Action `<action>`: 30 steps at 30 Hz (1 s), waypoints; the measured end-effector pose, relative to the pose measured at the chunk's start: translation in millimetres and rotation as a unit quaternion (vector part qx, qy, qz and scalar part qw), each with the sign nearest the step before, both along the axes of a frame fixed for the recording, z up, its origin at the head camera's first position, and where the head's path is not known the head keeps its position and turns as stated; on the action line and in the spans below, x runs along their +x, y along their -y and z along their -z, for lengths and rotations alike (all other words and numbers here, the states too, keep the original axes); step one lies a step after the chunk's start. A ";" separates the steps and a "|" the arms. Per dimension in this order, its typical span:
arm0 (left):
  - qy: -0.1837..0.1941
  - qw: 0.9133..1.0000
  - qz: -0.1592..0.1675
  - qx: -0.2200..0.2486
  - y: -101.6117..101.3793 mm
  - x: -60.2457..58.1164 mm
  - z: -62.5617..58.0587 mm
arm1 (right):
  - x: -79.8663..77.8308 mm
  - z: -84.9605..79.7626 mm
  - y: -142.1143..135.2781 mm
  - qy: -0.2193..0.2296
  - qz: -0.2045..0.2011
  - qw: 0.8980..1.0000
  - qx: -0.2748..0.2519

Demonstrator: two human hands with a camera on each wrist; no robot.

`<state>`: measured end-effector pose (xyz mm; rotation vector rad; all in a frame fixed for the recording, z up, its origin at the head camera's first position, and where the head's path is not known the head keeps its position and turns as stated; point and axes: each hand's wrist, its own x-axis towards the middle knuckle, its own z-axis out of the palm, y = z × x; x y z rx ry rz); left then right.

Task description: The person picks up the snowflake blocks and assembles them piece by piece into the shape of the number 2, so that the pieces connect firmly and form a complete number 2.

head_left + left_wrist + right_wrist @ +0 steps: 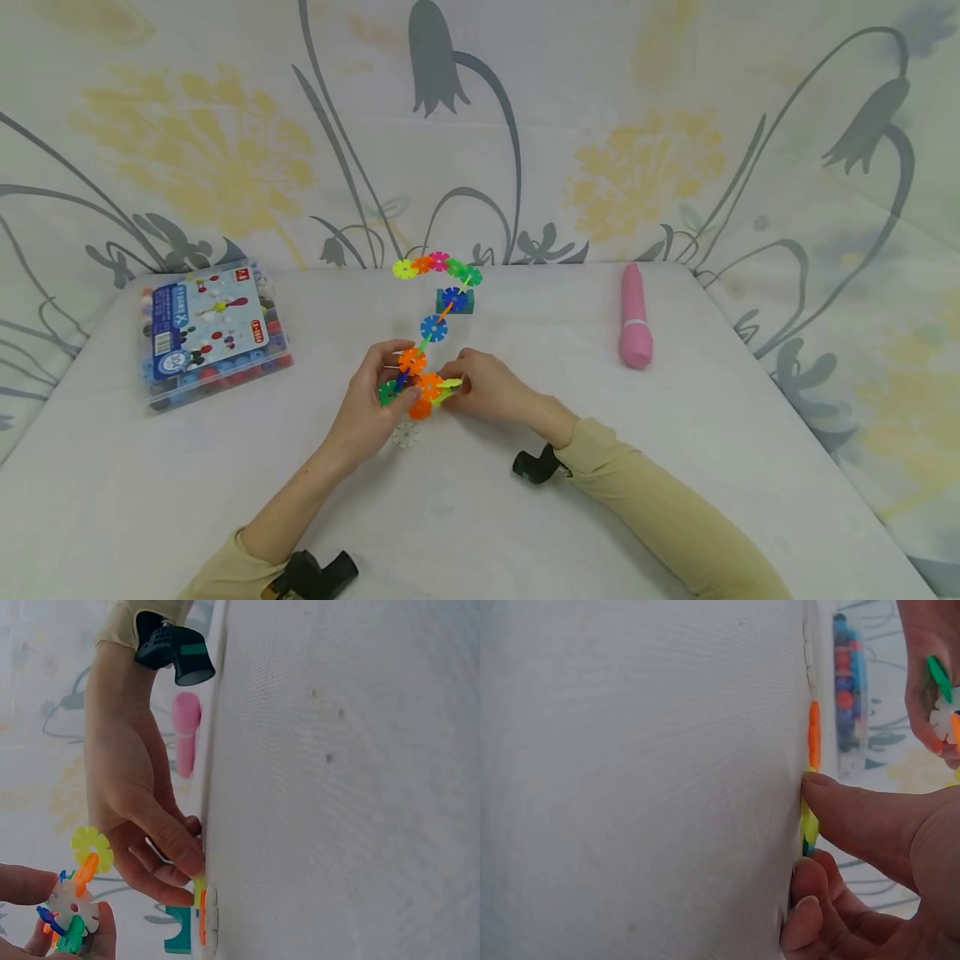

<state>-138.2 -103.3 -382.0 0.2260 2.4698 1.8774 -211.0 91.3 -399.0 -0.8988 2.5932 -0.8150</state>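
My left hand [378, 400] holds a joined chain of notched plastic discs [433, 328] in blue, orange, green and other colours. The chain runs from the fingers toward the table's far side and bends left at a yellow disc [405, 268]. In the left wrist view, a white disc [73, 906] in the chain shows between thumb and fingers. Low at the tabletop, my right hand [495, 387] pinches a loose yellow disc [808, 817] between thumb and curled fingers. Beside it lie an orange disc [420, 409] and a white disc [406, 434].
On the left lies a clear plastic case [217, 329] of coloured parts with a printed label. A pink cylinder [636, 317] with a rounded, wider near end lies to the right. Behind the chain is a teal block [467, 303]. Flower-patterned cloth hangs along the table's far edge.
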 end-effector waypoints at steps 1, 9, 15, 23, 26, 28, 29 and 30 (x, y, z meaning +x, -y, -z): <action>0.000 1.000 0.000 0.001 -0.1 -0.1 0.2 | -0.2 0.7 0.7 0.001 0.001 1.000 0.001; 0.004 1.000 -0.001 -0.001 0.4 -0.9 3.6 | 3.9 2.6 1.3 0.026 0.029 0.999 -0.010; 0.004 1.000 -0.002 0.003 -0.2 -1.0 4.4 | 11.2 1.7 -14.4 0.042 0.032 0.997 -0.053; 0.002 1.000 -0.006 -0.008 -2.9 0.1 1.0 | 16.9 -13.0 -48.5 0.129 0.046 0.981 -0.138; 0.004 1.000 -0.009 -0.007 -3.2 1.8 -0.6 | 17.2 -16.2 -53.8 0.154 0.048 0.970 -0.181; 0.005 1.000 -0.010 -0.008 -3.8 2.4 -1.2 | 17.1 -17.4 -54.9 0.160 0.046 0.965 -0.200; 0.006 1.000 -0.009 -0.008 -4.3 2.5 -1.4 | 17.2 -17.8 -55.2 0.163 0.046 0.964 -0.207; 0.008 1.000 -0.007 -0.008 -4.8 2.4 -1.3 | 17.4 -18.1 -55.5 0.163 0.045 0.962 -0.212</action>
